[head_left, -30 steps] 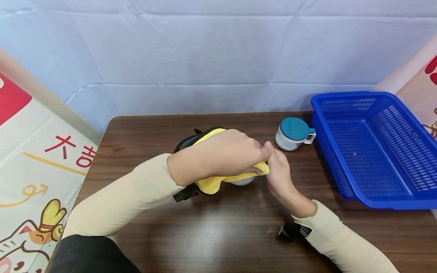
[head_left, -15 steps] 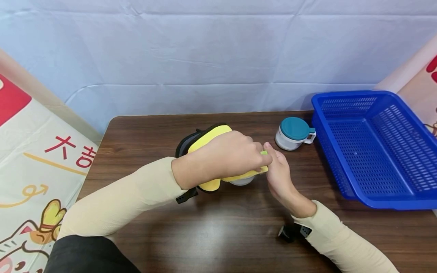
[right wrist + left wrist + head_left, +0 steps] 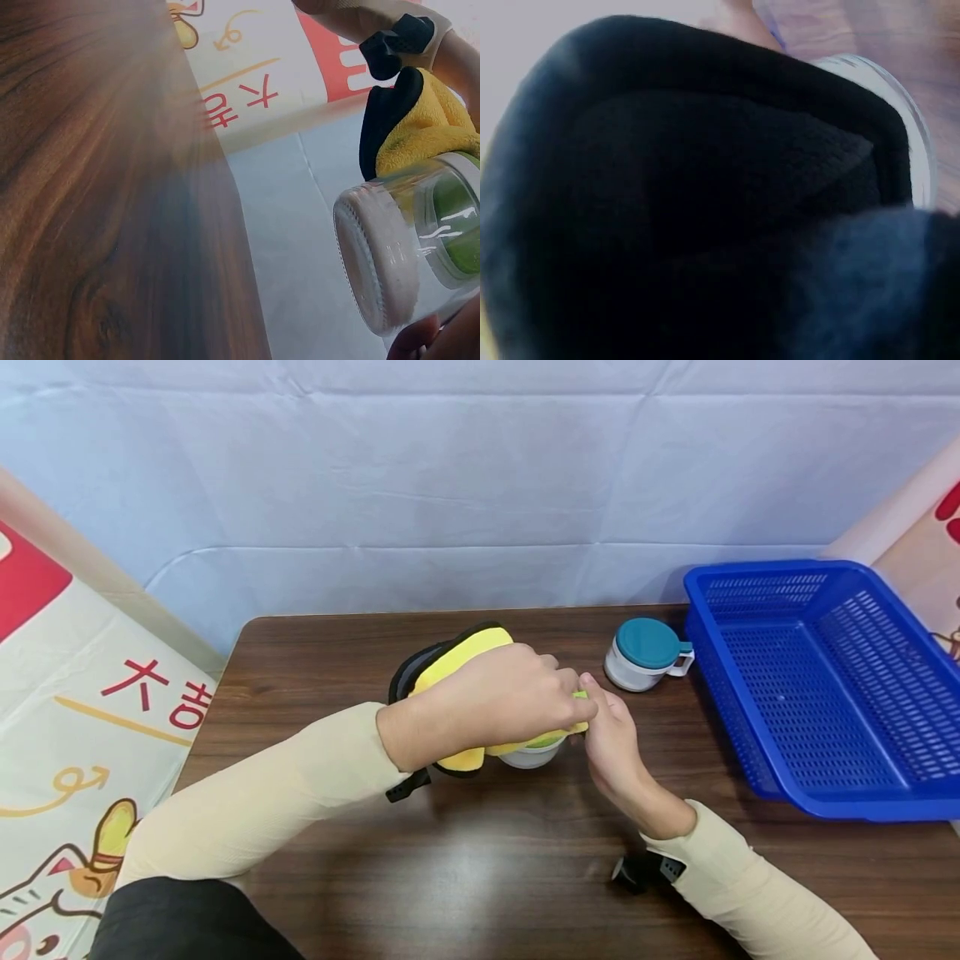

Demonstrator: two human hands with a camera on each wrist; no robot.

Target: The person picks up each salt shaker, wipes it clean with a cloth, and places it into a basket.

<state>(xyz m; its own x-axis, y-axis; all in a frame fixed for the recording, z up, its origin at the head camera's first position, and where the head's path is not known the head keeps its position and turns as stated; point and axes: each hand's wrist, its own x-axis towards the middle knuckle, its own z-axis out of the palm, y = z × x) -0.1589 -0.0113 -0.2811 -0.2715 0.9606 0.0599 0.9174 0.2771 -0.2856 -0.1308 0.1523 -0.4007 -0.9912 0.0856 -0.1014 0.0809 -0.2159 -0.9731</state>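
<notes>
In the head view my left hand (image 3: pixel 498 693) grips a yellow cloth (image 3: pixel 457 662) with black edging and a dark reverse side, bunched over a clear jar (image 3: pixel 527 755). My right hand (image 3: pixel 615 727) holds this jar from its right side, thumb up close to the left fingertips. The right wrist view has the jar (image 3: pixel 379 255) tilted above the table, clear-walled with a ridged base and green showing at its other end. Yellow cloth (image 3: pixel 427 139) lies against that end. Dark cloth (image 3: pixel 705 165) fills most of the left wrist view. The left fingertips are partly hidden.
A white jar with a teal lid and handle (image 3: pixel 647 652) stands at the back right of the brown wooden table (image 3: pixel 480 877). Beside it sits a blue plastic basket (image 3: pixel 810 693). A pale sheet (image 3: pixel 480 485) hangs behind the table.
The left hand and cloth have shifted slightly, the cloth's far edge moving away and to the right. A bit of green on the jar now shows below the cloth. The right hand stays put.
</notes>
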